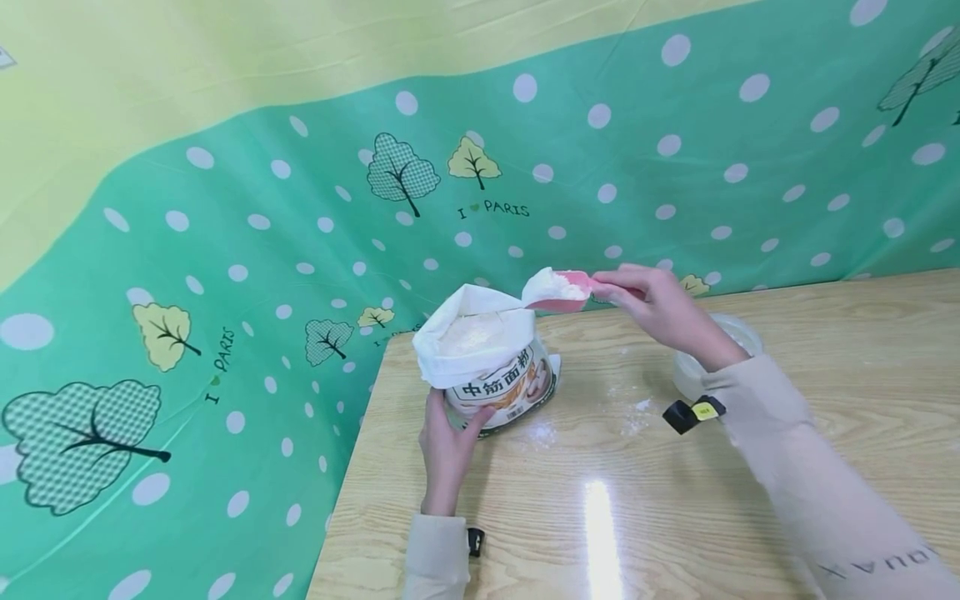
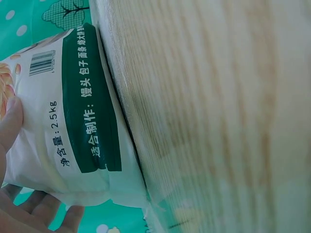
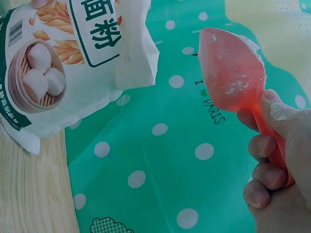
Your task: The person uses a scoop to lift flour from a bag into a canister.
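Note:
An open flour bag [image 1: 495, 379] stands on the table with its white top folded outward and white flour [image 1: 476, 333] inside. My left hand [image 1: 447, 442] holds the bag low on its side; in the left wrist view the thumb [image 2: 10, 124] lies on the printed front and the fingers reach round the other side. A pink scoop [image 3: 233, 70] is gripped by its handle in my right hand [image 1: 656, 308]. Heaped with white flour, the scoop is level with the bag's mouth, just right of its rim. Flour dusts the right thumb [image 3: 279, 111].
A translucent round container [image 1: 686, 377] stands behind my right wrist, partly hidden by it. Spilled flour [image 1: 637, 412] marks the wooden table [image 1: 540, 517] between bag and container. A green dotted cloth [image 1: 247, 350] hangs along the table's back and left edges.

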{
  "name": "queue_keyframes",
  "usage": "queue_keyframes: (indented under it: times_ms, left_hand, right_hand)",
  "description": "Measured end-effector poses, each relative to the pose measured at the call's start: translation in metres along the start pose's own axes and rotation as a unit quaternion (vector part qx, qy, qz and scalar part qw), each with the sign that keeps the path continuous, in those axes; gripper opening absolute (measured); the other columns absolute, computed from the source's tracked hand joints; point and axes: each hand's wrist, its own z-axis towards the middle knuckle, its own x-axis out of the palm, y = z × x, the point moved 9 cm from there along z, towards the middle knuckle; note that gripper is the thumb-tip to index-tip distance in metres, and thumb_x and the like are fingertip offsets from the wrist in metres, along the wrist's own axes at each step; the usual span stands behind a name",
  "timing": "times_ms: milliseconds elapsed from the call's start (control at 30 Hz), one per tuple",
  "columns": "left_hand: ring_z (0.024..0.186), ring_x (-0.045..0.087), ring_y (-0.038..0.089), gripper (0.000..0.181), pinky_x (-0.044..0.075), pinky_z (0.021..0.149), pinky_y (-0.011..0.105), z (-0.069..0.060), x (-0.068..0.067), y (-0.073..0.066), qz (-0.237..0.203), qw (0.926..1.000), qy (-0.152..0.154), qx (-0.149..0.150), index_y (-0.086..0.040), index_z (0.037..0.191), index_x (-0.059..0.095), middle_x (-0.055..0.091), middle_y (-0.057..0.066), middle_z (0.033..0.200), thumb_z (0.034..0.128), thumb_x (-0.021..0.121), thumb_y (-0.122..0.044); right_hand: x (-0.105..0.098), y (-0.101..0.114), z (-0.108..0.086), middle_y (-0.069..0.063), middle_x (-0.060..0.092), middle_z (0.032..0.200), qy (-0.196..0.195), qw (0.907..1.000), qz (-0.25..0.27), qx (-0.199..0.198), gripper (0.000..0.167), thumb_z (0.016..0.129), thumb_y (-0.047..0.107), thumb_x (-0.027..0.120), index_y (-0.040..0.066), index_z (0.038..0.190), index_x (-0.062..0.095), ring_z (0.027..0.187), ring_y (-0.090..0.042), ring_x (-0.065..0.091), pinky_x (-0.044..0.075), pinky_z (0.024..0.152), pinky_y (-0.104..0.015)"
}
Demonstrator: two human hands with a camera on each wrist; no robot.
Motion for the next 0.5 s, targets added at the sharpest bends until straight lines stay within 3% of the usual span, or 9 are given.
queue_keyframes:
  times_ms: [200, 500]
  left_hand:
    - [0.138, 0.045, 0.027, 0.093, 0.035, 0.116, 0.050, -0.002, 0.000, 0.001, -0.004, 1.0000, 0.001, -0.005, -0.019, 0.150, 0.035, 0.050, 0.005, 0.146, 0.0759, 0.082, -0.049]
    - [0.137, 0.046, 0.027, 0.093, 0.036, 0.115, 0.051, -0.001, -0.001, 0.000, -0.002, 1.0000, -0.002, -0.002, -0.019, 0.149, 0.037, 0.050, 0.005, 0.146, 0.0745, 0.083, -0.050]
  right_hand:
    - [-0.011, -0.003, -0.011, -0.005, 0.056, 0.078, -0.022, 0.9997, -0.001, -0.009, 0.030, 0.098, 0.013, 0.063, 0.000, 0.125, 0.067, 0.068, -0.015, 0.041, 0.037, 0.053, -0.021]
    - [-0.021, -0.020, -0.026, -0.005, 0.057, 0.082, -0.033, 0.9988, -0.002, 0.038, 0.031, 0.098, 0.014, 0.063, 0.004, 0.127, 0.067, 0.071, -0.016, 0.043, 0.038, 0.054, -0.022]
